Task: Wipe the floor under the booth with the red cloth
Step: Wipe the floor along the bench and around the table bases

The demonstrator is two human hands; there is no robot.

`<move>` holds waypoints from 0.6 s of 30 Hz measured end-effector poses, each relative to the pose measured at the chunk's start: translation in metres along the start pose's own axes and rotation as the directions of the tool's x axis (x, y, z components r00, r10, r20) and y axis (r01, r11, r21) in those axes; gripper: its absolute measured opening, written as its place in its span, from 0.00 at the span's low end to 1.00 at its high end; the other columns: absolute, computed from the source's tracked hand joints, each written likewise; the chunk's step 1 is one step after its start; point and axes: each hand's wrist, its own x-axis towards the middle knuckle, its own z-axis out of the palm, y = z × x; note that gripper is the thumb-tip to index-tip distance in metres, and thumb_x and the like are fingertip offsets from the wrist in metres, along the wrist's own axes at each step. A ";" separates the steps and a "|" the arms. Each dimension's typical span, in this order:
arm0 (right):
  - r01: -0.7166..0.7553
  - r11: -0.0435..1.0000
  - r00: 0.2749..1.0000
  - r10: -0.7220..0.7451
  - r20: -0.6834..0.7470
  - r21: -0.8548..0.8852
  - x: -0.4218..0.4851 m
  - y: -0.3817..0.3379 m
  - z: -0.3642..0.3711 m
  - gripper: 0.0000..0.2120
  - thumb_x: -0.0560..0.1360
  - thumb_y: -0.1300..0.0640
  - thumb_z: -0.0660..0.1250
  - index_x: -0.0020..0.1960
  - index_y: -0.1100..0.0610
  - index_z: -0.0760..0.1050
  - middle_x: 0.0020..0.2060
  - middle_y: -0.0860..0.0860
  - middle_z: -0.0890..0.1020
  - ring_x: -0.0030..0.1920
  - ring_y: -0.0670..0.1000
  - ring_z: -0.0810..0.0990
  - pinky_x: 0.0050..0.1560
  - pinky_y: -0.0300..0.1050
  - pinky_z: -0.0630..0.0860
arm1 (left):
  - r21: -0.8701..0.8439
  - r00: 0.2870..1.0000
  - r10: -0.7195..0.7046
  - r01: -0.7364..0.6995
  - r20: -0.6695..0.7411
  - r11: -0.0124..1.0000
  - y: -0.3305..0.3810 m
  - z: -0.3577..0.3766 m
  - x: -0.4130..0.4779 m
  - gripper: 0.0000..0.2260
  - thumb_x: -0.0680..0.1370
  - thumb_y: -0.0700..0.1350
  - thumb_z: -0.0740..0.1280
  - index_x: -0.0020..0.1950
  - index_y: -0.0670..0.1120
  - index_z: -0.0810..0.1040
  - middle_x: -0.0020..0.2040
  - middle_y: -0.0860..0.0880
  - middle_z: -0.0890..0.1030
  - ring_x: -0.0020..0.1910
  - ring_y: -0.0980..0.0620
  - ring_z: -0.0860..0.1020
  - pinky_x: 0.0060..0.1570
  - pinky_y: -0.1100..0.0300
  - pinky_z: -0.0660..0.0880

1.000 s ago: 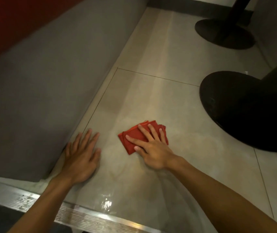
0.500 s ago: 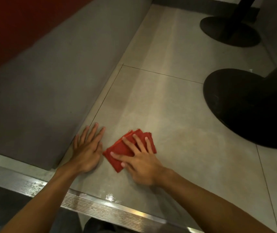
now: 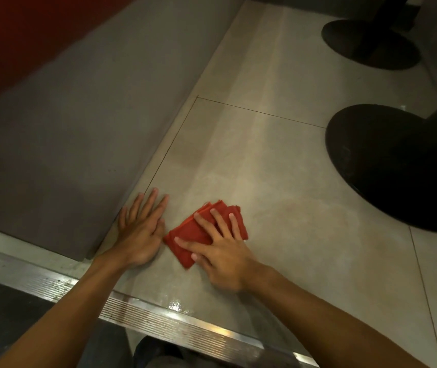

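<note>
While the left hand lies flat with fingers spread on the floor (beside the booth base), the right hand presses straight fingers onto the folded red cloth.

The single head-worn camera looks forward and steeply down, close above the floor, booth at left, table base at right.
</note>
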 end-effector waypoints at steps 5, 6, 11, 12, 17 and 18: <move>0.194 0.981 0.980 -0.193 0.051 -0.021 -0.035 -0.005 0.009 0.20 0.82 0.41 0.49 0.74 0.31 0.56 0.80 0.50 0.49 0.78 0.58 0.37 0.73 0.65 0.31 | 0.015 1.000 -0.004 0.004 -0.003 1.000 0.000 0.001 0.000 0.27 0.76 0.58 0.39 0.76 0.64 0.42 0.76 0.62 0.36 0.75 0.58 0.34 0.72 0.51 0.34; 0.211 0.977 0.975 -0.209 0.069 -0.023 -0.039 -0.001 0.007 0.20 0.82 0.41 0.49 0.74 0.31 0.55 0.80 0.49 0.49 0.78 0.57 0.37 0.73 0.65 0.32 | 0.017 1.000 -0.002 0.002 -0.006 1.000 0.000 0.001 0.000 0.26 0.77 0.58 0.39 0.76 0.64 0.42 0.76 0.62 0.36 0.75 0.59 0.34 0.72 0.51 0.34; 0.114 0.992 0.993 -0.111 0.041 -0.062 -0.023 0.036 -0.013 0.21 0.81 0.38 0.47 0.73 0.28 0.54 0.79 0.47 0.49 0.79 0.55 0.41 0.75 0.63 0.36 | -0.003 1.000 0.000 0.000 -0.002 1.000 0.000 0.000 0.000 0.27 0.76 0.57 0.40 0.76 0.64 0.42 0.76 0.62 0.37 0.74 0.60 0.33 0.72 0.50 0.35; 0.057 0.997 0.998 -0.056 0.036 -0.044 -0.016 0.042 -0.017 0.21 0.80 0.38 0.48 0.73 0.28 0.54 0.79 0.46 0.48 0.79 0.54 0.40 0.75 0.63 0.36 | 0.000 1.000 -0.001 0.001 -0.004 1.000 0.000 0.000 0.000 0.26 0.77 0.57 0.40 0.76 0.64 0.42 0.76 0.62 0.36 0.73 0.61 0.33 0.72 0.50 0.35; -0.043 0.999 0.999 0.043 -0.008 0.000 -0.004 0.032 -0.012 0.21 0.81 0.42 0.49 0.73 0.29 0.55 0.80 0.49 0.47 0.78 0.57 0.37 0.73 0.63 0.31 | 0.005 1.000 0.002 -0.002 -0.010 1.000 0.000 0.002 0.000 0.26 0.77 0.57 0.40 0.76 0.64 0.41 0.76 0.63 0.35 0.73 0.61 0.32 0.72 0.51 0.34; -0.036 0.999 0.999 0.036 -0.009 0.010 -0.006 0.024 -0.008 0.22 0.80 0.41 0.48 0.73 0.30 0.55 0.80 0.49 0.48 0.78 0.58 0.36 0.73 0.63 0.30 | 0.007 1.000 0.000 0.000 -0.013 1.000 0.000 0.002 0.000 0.26 0.77 0.57 0.40 0.76 0.64 0.41 0.76 0.63 0.35 0.73 0.61 0.32 0.72 0.51 0.34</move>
